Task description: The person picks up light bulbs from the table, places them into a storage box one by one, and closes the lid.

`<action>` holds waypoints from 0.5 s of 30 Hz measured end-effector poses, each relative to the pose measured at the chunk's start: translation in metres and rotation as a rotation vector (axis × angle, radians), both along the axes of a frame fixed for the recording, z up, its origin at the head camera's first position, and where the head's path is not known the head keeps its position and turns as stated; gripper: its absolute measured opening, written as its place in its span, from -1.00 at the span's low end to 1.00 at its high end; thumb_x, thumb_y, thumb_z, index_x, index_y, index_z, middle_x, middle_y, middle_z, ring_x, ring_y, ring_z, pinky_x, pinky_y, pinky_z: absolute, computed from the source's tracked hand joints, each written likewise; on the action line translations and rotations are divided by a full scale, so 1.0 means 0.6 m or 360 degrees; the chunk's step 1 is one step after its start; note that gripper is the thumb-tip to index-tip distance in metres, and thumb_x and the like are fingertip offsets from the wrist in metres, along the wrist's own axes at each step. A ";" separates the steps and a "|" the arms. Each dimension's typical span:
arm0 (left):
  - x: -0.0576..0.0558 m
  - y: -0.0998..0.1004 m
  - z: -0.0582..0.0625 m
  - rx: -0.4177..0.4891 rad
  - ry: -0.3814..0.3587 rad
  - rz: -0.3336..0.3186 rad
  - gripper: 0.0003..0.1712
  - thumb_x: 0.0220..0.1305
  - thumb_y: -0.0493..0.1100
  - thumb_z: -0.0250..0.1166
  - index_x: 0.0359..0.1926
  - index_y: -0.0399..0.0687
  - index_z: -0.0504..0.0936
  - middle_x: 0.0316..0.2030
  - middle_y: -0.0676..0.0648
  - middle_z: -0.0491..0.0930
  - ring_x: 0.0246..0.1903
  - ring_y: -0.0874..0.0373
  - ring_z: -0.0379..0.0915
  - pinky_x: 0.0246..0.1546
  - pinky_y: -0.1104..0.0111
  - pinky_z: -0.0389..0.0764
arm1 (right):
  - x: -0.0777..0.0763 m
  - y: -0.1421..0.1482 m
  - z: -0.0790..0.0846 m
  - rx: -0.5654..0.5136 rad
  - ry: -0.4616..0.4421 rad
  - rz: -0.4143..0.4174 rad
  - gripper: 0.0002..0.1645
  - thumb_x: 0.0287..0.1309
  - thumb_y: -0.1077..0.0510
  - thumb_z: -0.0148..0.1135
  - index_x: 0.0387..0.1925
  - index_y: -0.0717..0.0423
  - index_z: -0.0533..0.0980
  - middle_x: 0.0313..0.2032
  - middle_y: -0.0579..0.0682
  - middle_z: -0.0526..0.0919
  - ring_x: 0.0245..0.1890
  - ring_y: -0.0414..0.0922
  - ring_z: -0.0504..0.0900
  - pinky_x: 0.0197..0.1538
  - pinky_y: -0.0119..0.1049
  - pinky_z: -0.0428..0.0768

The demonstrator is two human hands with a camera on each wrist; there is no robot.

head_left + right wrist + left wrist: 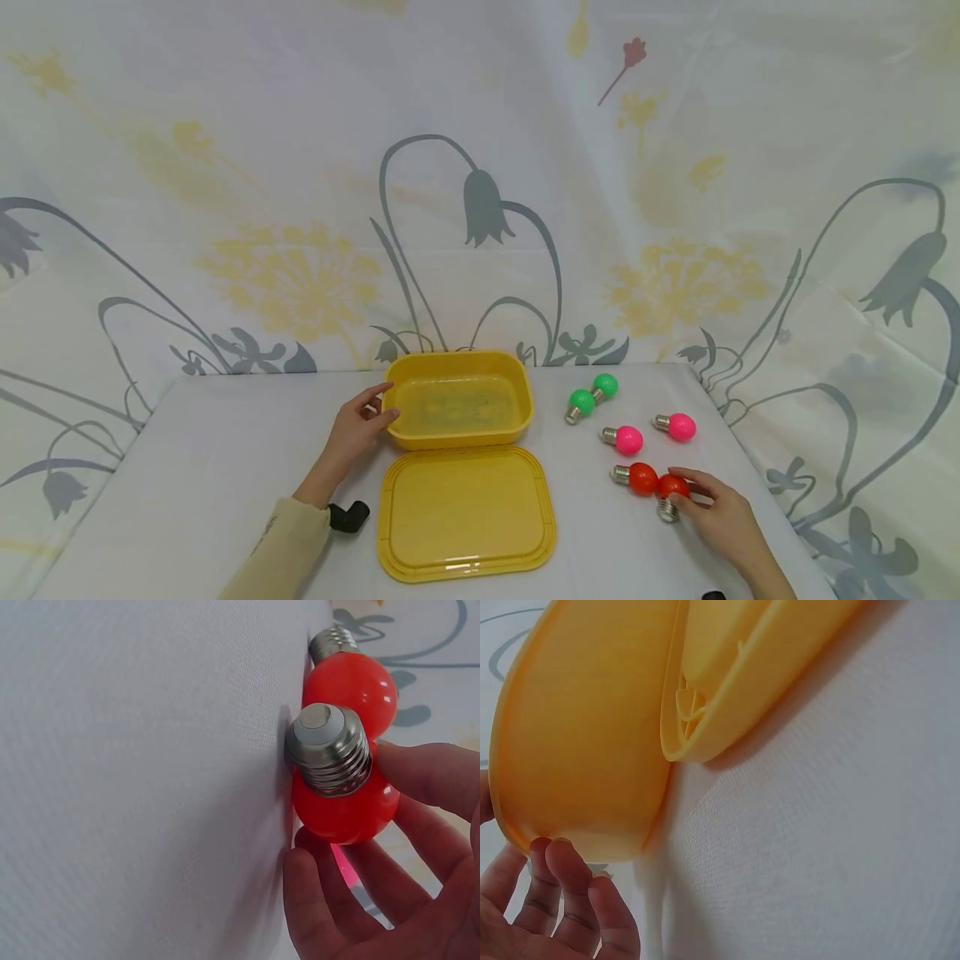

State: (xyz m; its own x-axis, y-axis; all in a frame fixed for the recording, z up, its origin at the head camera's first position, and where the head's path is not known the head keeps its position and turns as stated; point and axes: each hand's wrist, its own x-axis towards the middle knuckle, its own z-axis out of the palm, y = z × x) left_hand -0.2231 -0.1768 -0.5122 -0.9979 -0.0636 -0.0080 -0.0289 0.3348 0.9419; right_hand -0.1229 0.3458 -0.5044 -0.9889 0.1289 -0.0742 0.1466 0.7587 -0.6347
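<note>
My left hand (362, 423) holds the left end of a yellow plastic box (461, 441), with fingertips at its wall (577, 750) in the left wrist view. On the right, my right hand (720, 518) grips a red light bulb (673, 486) between thumb and fingers. This bulb's metal screw base (330, 750) faces the right wrist camera. A second red bulb (642, 478) lies right beside the held one, its base to the left. The yellow lid (467, 512) lies flat in front of the box.
Two green bulbs (581, 402) lie right of the box. Two pink bulbs, one left (628, 439) and one right (682, 427), lie between the green and red ones. A flower-patterned cloth (480, 275) hangs behind the white table (247, 450).
</note>
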 end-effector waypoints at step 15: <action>0.000 0.001 0.001 0.0099 -0.0016 -0.0067 -0.38 0.28 -0.27 0.31 0.36 -0.13 0.44 -0.28 -0.13 0.36 -0.50 0.13 0.24 -0.51 0.45 0.35 | 0.000 0.011 0.006 -0.0047 -0.0089 -0.0066 -0.41 0.19 0.06 0.36 0.21 0.24 0.51 0.14 0.37 0.52 0.09 0.32 0.51 0.02 0.13 0.57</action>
